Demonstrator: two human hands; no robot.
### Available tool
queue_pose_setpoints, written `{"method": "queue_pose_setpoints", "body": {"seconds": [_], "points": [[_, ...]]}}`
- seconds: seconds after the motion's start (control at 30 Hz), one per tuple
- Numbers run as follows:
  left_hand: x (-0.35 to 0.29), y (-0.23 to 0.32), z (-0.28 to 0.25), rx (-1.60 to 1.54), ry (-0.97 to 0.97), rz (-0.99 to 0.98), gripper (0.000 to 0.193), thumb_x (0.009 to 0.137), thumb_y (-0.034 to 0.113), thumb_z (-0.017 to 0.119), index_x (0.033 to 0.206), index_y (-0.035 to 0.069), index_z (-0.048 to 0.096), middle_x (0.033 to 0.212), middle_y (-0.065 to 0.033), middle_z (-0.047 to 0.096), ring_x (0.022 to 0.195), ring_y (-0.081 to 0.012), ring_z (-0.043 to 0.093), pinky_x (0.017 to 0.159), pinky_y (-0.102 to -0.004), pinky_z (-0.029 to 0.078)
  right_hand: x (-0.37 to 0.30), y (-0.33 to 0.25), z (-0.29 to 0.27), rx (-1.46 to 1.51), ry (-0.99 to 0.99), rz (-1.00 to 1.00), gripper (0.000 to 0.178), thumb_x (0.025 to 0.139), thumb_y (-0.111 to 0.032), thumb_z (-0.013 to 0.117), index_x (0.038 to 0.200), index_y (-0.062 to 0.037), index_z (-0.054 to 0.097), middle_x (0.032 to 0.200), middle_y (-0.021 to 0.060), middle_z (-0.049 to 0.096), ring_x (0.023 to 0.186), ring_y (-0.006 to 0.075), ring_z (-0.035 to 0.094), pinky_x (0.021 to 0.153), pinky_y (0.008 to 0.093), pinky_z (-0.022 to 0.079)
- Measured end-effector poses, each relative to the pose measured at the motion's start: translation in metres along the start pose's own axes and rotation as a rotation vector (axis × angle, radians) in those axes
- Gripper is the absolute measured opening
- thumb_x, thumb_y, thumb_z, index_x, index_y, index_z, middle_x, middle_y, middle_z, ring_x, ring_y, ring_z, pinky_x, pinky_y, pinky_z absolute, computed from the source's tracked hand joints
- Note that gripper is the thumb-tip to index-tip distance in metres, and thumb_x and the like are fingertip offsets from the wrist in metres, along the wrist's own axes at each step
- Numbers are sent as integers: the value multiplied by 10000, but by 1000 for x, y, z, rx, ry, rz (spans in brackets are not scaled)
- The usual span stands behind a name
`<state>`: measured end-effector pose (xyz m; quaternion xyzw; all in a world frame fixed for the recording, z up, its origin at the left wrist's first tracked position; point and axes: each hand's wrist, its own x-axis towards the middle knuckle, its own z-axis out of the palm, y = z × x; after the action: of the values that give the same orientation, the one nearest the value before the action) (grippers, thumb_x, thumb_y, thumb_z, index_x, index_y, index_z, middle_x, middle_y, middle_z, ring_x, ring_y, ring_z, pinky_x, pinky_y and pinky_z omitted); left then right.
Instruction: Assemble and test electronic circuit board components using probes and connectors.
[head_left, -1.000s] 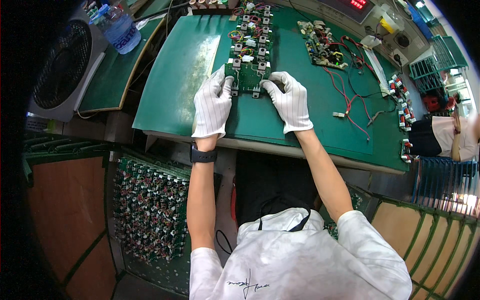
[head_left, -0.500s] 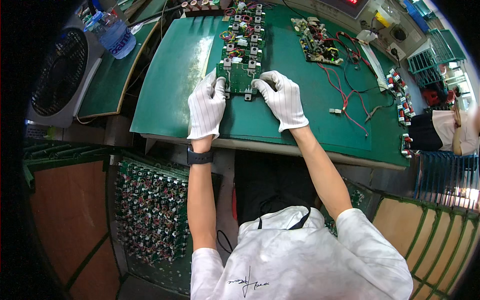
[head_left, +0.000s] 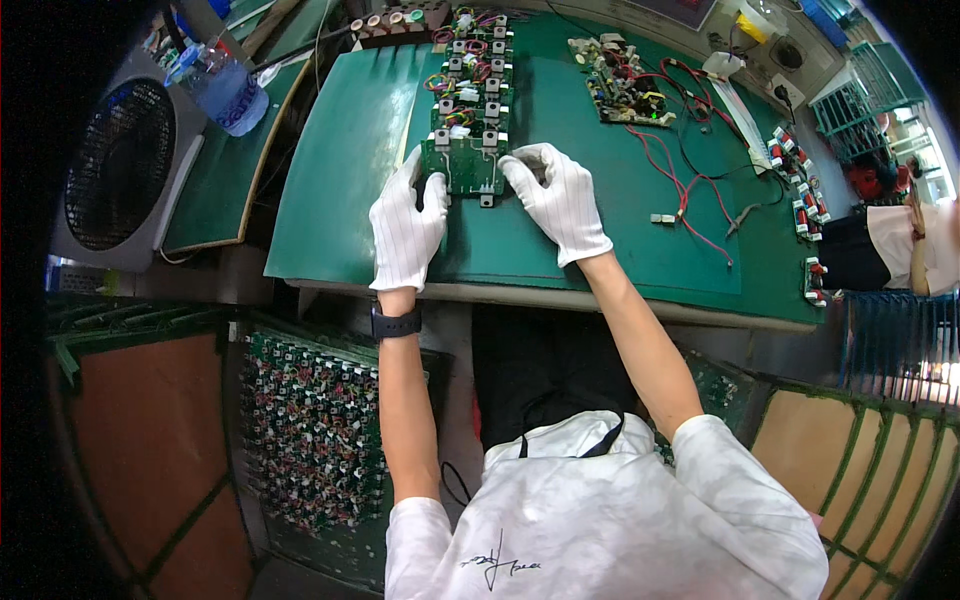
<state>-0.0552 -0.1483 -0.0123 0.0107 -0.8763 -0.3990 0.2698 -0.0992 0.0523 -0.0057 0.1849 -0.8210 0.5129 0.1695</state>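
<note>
While left hand (head_left: pixel 408 225) grips left edge of nearest circuit board (head_left: pixel 474 168) between thumb and fingers, right hand (head_left: pixel 557 200) sets curled fingertips at its right edge; cannot tell whether pinching. Board at near end of board column (head_left: pixel 468 85), short of bench's front edge. Green bench (head_left: pixel 520 262) surface spreads left of column; strip separates right hand from red wires (head_left: pixel 688 190). Dark printing on bottle (head_left: pixel 232 95) label; black script on white shirt (head_left: pixel 640 520).

Between the left hand (head_left: pixel 406 228) and the right hand (head_left: pixel 562 207), a green circuit board (head_left: pixel 468 168) is being held at its edges.
</note>
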Motion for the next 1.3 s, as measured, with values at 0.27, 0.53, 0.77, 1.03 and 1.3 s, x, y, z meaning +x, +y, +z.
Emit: {"method": "queue_pose_setpoints", "body": {"seconds": [0.27, 0.53, 0.77, 1.03, 1.3], "points": [[-2, 38, -3, -118, 47, -223, 462, 1040, 202, 619, 1434, -37, 583, 1389, -170, 672, 1204, -303, 662, 1031, -383, 503, -55, -1, -114, -167, 128, -348, 220, 883, -143, 773, 1084, -75, 717, 986, 115, 728, 868, 298, 717, 776, 400, 561], [-44, 96, 27, -243, -91, 327, 401, 1079, 176, 503, 1378, -79, 586, 1347, -198, 671, 1241, -322, 639, 1089, -436, 466, -96, 78, -275, -759, 159, -246, 557, 872, -373, 784, 1300, -67, 603, 1271, 139, 611, 1220, 362, 592, 1020, 485, 483], [-20, 150, 107, -584, -311, 173, 344, 1065, 33, 520, 1403, -27, 549, 1437, -164, 597, 1186, -272, 665, 852, -343, 610, -92, 74, -275, -696, 203, -267, 499, 884, -412, 775, 1265, -121, 635, 1204, 86, 649, 1190, 278, 599, 1090, 474, 421], [-22, 174, 118, -721, -437, 122, 730, 998, 171, 647, 1600, 80, 244, 1575, -193, 377, 889, -178, 674, 446, -199, 523, -163, 114, -428, -738, 1163, 407, 542, 889, -447, 768, 1247, -52, 672, 1005, 81, 717, 933, 311, 692, 869, 431, 547], [-26, 160, 130, -1107, -712, -138, 290, 1066, 274, 550, 868, 72, 491, 803, -48, 444, 615, -106, 384, 527, -269, 304, -155, 173, -524, -1014, 664, 518, 509, 978, -555, 636, 1063, -63, 732, 883, 216, 725, 840, 426, 714, 711, 465, 572]]}}
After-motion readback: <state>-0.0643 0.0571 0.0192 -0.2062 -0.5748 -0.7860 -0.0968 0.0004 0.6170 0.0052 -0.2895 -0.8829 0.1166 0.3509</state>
